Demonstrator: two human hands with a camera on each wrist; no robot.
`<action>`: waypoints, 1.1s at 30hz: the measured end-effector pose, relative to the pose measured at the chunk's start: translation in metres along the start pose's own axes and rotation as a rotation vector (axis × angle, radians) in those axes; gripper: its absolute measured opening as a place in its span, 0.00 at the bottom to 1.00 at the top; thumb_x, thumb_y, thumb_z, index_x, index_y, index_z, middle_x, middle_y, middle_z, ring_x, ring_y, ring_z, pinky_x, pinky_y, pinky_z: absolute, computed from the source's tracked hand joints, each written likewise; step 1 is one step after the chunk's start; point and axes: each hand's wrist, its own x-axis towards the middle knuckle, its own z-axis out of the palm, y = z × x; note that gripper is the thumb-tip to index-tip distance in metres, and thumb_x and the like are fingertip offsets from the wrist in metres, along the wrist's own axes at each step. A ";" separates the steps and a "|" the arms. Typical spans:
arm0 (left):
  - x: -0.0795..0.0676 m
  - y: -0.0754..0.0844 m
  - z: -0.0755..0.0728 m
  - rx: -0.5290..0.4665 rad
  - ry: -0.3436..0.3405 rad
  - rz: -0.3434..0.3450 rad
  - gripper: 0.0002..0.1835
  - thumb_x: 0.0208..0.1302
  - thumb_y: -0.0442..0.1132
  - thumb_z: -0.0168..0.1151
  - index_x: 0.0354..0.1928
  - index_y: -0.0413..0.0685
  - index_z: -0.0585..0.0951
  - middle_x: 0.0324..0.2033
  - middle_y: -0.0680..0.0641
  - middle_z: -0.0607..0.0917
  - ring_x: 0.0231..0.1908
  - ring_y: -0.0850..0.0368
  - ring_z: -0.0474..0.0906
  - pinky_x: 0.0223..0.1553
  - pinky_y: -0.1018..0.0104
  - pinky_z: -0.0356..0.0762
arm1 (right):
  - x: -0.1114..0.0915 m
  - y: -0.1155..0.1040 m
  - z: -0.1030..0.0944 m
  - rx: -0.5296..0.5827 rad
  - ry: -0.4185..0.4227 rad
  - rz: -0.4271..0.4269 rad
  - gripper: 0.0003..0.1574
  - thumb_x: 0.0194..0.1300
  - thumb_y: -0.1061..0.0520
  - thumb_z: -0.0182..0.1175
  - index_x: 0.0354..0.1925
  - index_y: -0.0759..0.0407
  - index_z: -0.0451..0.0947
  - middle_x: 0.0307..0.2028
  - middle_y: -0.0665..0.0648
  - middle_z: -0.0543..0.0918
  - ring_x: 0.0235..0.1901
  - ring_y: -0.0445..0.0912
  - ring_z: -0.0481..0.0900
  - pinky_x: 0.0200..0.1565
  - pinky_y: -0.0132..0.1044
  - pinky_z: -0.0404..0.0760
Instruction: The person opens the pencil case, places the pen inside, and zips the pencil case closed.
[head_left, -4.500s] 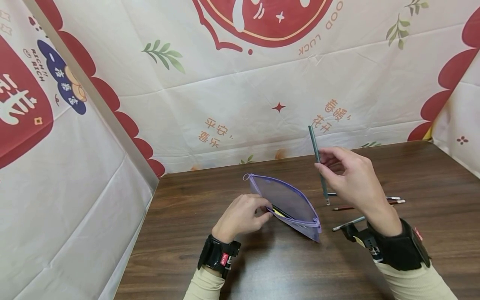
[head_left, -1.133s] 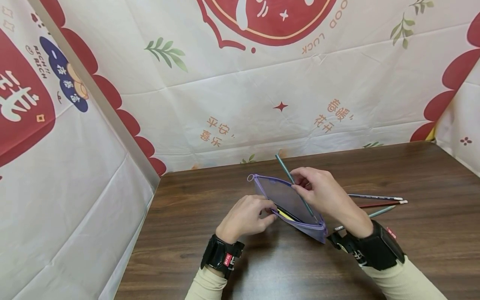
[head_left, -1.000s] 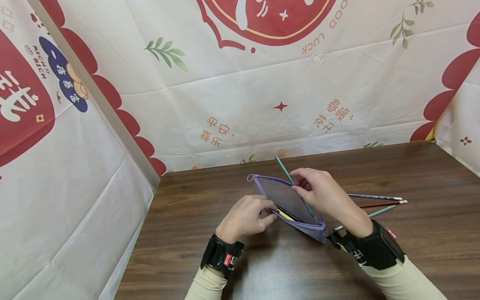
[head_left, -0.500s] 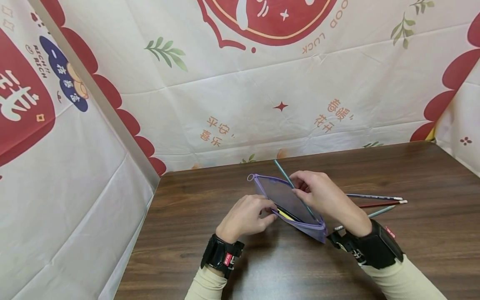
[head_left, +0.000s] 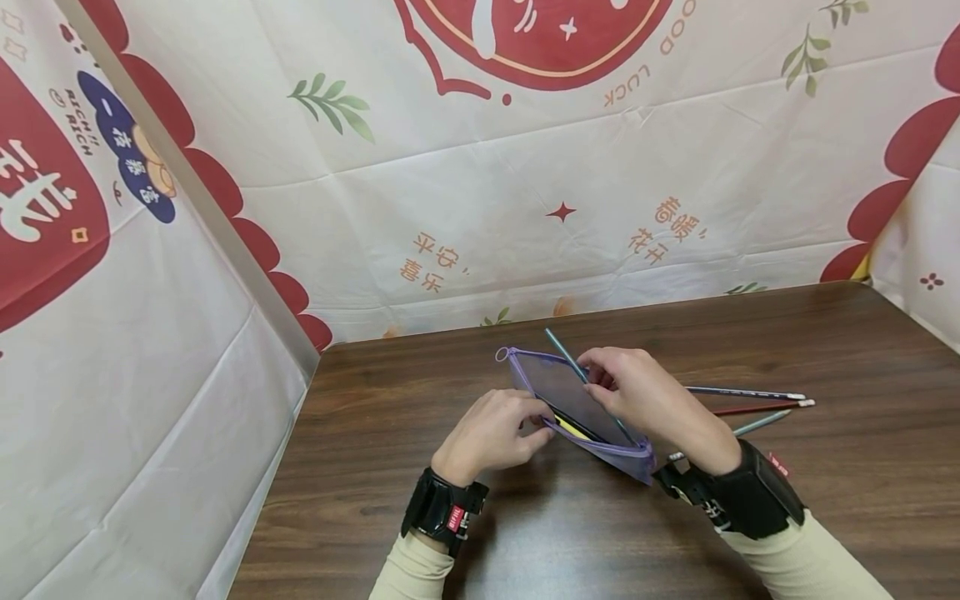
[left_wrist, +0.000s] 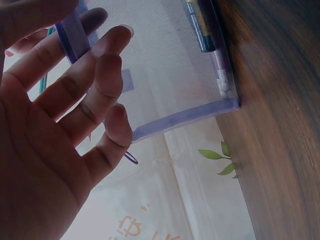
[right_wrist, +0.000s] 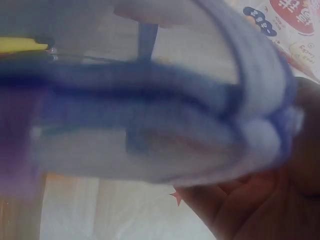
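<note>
A see-through purple mesh pencil pouch (head_left: pixel 555 379) stands unzipped on the table, its mouth facing up. My left hand (head_left: pixel 491 429) pinches the near edge of that mouth; in the left wrist view the purple trim (left_wrist: pixel 75 37) sits between thumb and fingers. Between thumb and fingertips my right hand (head_left: pixel 637 387) holds a teal pencil (head_left: pixel 564 352), slanted, its lower end inside the pouch. Something yellow (head_left: pixel 572 429) and dark, slender items lie in there too. Through the mesh, the left wrist view shows a pen (left_wrist: pixel 200 30) and a white-ended pencil (left_wrist: pixel 221 77).
Right of the pouch lie a dark patterned pencil (head_left: pixel 750 392), a red pencil (head_left: pixel 765 408) and a teal pencil (head_left: pixel 763 423), partly behind the right wrist. Printed white cloth (head_left: pixel 480 192) rises behind the wooden table (head_left: pixel 360 467) and along its left side.
The right hand has carried the teal pencil left from beside the pouch and tilted it into the mouth. Over the last second, hand and pencil sink slightly. The left hand keeps its hold.
</note>
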 end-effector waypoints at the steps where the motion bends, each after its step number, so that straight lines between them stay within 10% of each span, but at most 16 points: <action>1: 0.000 0.000 0.000 0.001 0.000 0.000 0.06 0.59 0.45 0.61 0.36 0.56 0.85 0.29 0.61 0.83 0.28 0.65 0.76 0.28 0.75 0.70 | 0.000 0.000 0.000 -0.001 -0.011 0.005 0.13 0.54 0.67 0.63 0.40 0.68 0.79 0.24 0.53 0.80 0.25 0.40 0.76 0.26 0.38 0.79; 33: -0.001 -0.005 -0.005 0.016 0.016 -0.030 0.08 0.59 0.38 0.62 0.39 0.51 0.85 0.30 0.58 0.83 0.29 0.64 0.78 0.29 0.74 0.73 | -0.002 -0.003 0.005 -0.011 -0.068 0.036 0.13 0.56 0.67 0.62 0.42 0.67 0.78 0.24 0.52 0.78 0.23 0.40 0.71 0.24 0.35 0.75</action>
